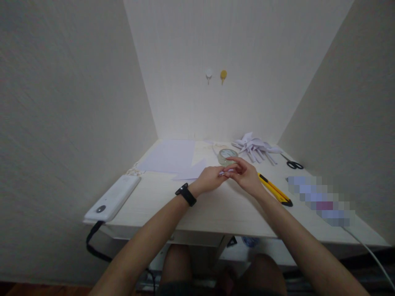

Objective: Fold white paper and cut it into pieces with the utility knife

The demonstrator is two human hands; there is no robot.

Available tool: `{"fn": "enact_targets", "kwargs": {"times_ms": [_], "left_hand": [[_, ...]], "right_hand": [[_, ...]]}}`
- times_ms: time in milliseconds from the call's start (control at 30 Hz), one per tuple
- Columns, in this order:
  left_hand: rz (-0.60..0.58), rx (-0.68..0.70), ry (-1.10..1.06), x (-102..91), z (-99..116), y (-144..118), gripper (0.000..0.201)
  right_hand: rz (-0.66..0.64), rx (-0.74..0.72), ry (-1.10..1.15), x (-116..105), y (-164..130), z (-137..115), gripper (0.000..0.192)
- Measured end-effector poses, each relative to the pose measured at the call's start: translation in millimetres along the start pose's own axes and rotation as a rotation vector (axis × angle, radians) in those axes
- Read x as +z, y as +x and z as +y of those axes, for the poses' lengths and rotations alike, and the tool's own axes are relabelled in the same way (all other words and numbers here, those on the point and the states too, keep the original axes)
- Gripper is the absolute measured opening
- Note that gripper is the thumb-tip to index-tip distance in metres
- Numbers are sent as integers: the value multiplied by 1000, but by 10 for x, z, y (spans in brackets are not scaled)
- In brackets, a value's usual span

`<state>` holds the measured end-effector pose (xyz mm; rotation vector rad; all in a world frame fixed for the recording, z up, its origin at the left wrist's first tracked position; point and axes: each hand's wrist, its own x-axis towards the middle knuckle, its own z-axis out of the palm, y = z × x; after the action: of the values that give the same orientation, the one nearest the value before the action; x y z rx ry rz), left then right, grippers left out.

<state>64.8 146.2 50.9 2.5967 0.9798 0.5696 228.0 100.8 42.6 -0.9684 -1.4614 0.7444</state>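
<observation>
Close together over the middle of the desk, my left hand (211,179) and my right hand (247,176) meet at the fingertips. Pinched between them is a small piece of pale paper (227,171), mostly covered by the fingers. A black watch sits on my left wrist. Just behind my right hand stands a roll of clear tape (220,159). A cut or folded scrap of pale paper (194,171) lies behind my left hand, beside a large flat sheet (168,155).
Folded paper shapes with rolled stems (254,144) are heaped at the back right. Scissors (294,165), a yellow box cutter (274,190) and a blurred-out long object (319,201) with a cord lie rightward. A white device (114,199) rests at the left edge. Walls enclose the desk.
</observation>
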Motion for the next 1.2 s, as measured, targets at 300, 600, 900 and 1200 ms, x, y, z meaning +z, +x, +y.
{"fn": "enact_targets", "kwargs": {"times_ms": [300,600,900,1200], "left_hand": [[52,19,-28,-24,-89,-12,41],[153,-17,-187,-13,-173,25,24],[193,-31,-246,12,-219,36,20],[213,-136,-383,20,-247,79,25]], "right_hand": [[201,44,51,-131,0,257,39],[352,156,130,-225,19,338,50],[386,157,176,-156,-6,342,49],[418,57,127,-118,-3,319,44]]}}
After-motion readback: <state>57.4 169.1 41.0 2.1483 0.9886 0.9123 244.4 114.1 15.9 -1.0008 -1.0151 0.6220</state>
